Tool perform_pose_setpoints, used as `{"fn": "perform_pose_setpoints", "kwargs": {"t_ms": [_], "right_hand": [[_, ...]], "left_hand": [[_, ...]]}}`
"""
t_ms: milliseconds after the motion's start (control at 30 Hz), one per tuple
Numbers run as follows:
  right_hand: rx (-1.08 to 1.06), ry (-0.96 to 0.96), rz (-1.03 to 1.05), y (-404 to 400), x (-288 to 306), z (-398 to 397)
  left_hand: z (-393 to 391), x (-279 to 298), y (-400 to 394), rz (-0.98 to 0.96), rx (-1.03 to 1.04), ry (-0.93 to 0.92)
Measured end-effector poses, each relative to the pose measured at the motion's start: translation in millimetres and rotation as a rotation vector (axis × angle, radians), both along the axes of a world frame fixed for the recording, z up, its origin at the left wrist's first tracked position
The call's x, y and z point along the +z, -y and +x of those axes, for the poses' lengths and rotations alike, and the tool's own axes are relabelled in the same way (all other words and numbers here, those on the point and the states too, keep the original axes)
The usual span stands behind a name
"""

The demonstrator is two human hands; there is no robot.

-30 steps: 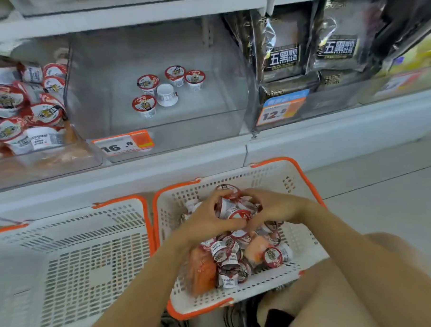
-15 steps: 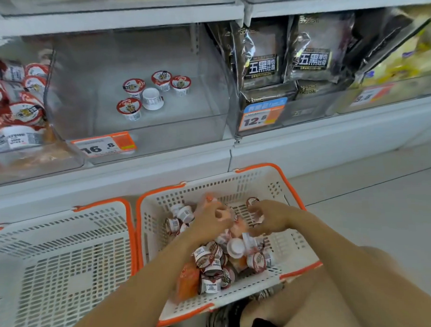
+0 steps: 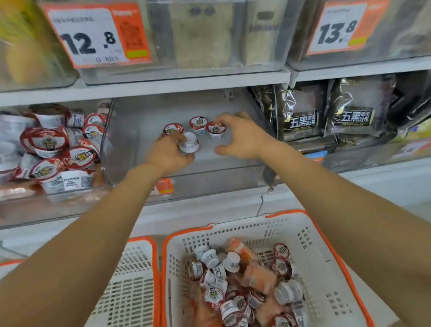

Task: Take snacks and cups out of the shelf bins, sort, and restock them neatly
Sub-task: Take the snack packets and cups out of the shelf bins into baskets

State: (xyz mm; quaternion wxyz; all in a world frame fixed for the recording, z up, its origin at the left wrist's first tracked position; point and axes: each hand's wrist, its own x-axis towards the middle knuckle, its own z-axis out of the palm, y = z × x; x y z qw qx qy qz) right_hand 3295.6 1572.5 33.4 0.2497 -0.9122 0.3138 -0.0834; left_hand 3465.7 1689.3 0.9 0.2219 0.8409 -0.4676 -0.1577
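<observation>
Both hands reach into the clear middle bin [image 3: 140, 166] on the shelf [image 3: 157, 88]: the left hand [image 3: 168, 154] curls its fingers round an overturned white cup [image 3: 189, 142], while the right hand [image 3: 241, 137] hovers half-open, fingers bent, holding nothing, just beside an upright red-lidded cup [image 3: 216, 130]. Two more upright cups [image 3: 198, 124] stand at the bin's back, touching or nearly so. Below, a white basket [image 3: 320, 270] with orange rim holds a loose heap of cups and orange packets [image 3: 257, 276], beside a second basket [image 3: 131, 290]; the left bin [image 3: 50, 202] is piled with larger cups.
</observation>
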Motion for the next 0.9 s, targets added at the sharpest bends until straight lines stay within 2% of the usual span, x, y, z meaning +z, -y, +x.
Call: {"fn": "perform_pose_setpoints", "kwargs": {"t_ms": [100,200,367,467,633,900], "right_hand": [[-0.079,-0.220,0.108,36,-16,40],[-0.171,-0.305,0.121,56,-35,75],[-0.193,-0.357,0.153,70,-63,121],[-0.170,-0.287,0.142,78,-73,136],[-0.038,-0.190,0.177,90,-80,142],[0.059,-0.117,0.546,64,-67,131]], "left_hand": [[28,-9,19,0.295,-0.032,0.130],[49,-15,41,0.416,0.011,0.133],[76,-40,66,0.346,-0.039,-0.009],[91,-58,73,0.226,-0.091,-0.130],[92,-64,77,0.092,-0.086,-0.149],[90,-57,61,0.228,-0.119,-0.162]]}}
